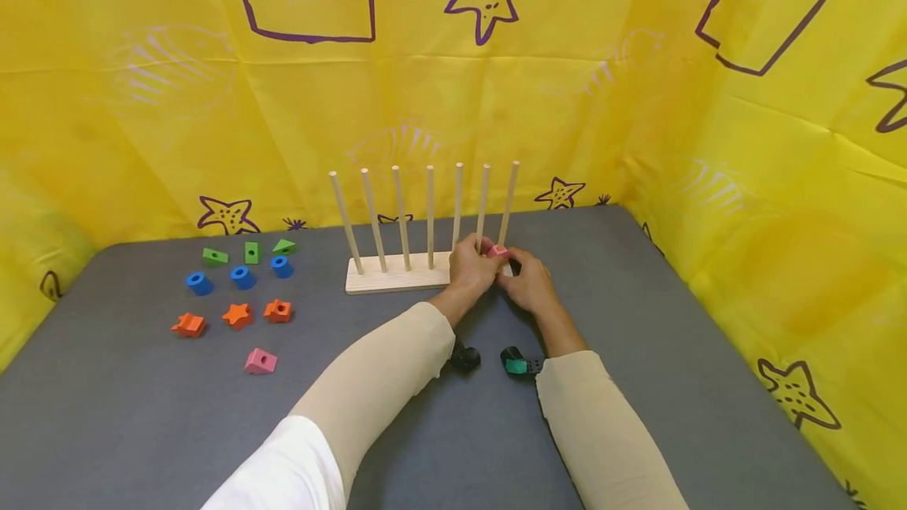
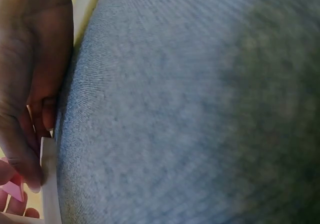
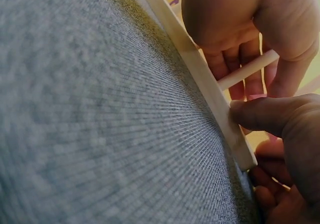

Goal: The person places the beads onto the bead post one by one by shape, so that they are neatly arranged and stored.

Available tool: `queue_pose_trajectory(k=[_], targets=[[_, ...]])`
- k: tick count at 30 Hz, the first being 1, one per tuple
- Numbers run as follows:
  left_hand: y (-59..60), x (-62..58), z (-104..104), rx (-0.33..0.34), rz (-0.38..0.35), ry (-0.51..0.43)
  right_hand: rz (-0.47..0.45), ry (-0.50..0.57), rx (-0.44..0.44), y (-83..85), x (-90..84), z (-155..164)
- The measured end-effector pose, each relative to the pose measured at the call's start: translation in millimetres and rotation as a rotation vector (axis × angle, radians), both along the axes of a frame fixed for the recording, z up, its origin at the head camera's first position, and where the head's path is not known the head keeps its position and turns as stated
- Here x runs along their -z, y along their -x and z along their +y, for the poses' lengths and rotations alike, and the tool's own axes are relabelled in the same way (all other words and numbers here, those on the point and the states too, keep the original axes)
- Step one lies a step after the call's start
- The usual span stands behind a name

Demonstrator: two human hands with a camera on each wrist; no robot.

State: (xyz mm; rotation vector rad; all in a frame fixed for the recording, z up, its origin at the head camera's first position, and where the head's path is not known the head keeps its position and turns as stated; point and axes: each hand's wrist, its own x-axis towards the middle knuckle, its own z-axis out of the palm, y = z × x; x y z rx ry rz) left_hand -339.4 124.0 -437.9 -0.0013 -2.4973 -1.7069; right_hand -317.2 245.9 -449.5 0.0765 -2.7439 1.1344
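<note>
A wooden rack [image 1: 397, 280] with a row of upright pegs stands at the back of the table. At its right end a small pink block [image 1: 498, 251] sits low on the last peg, near the base. My left hand [image 1: 473, 264] reaches in from the left and grips the block, its fingers partly hidden behind the pegs. From the right, my right hand [image 1: 527, 282] pinches the same block, with the thumb [image 3: 255, 111] close to the rack's front edge. The left wrist view shows only a bit of pink [image 2: 12, 190] among fingers.
Left of the rack lie green blocks [image 1: 251, 253], blue cylinders [image 1: 242, 278] and orange blocks [image 1: 238, 315], with a pink wedge [image 1: 260, 362] nearer the front. Dark wrist devices [image 1: 520, 362] show beneath my forearms. Yellow patterned cloth [image 1: 425, 85] rises behind the grey table.
</note>
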Motion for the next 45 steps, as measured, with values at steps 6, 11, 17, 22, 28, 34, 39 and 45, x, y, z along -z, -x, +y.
queue_pose_trajectory(k=[6,11,17,22,28,34,39,45], targets=[[-1.2,-0.4,-1.4,0.013,0.02,0.071,-0.01,-0.004,-0.007,0.0,-1.5,-1.1],[-0.8,-0.1,-3.5,0.039,0.03,0.115,-0.003,-0.015,-0.015,0.7,-0.7,-1.5],[-2.6,-4.7,-8.6,0.069,0.001,0.142,0.001,0.002,-0.028,0.6,-0.8,-2.9],[-14.0,-19.7,-17.9,0.092,-0.054,0.187,-0.025,-0.005,-0.025,0.9,-0.2,-3.3],[-39.4,-43.2,-36.5,0.149,-0.051,0.11,-0.059,-0.003,-0.033,-0.1,-1.6,-3.4],[-70.8,-71.3,-68.1,0.208,0.026,-0.061,-0.094,0.025,-0.036,0.6,0.0,-1.8],[-91.8,-94.7,-102.7,0.226,0.125,-0.199,-0.104,0.026,-0.039,0.6,0.4,-2.5],[-111.9,-112.7,-144.1,0.209,0.301,-0.218,-0.097,0.019,-0.048,-0.3,1.3,-3.2]])
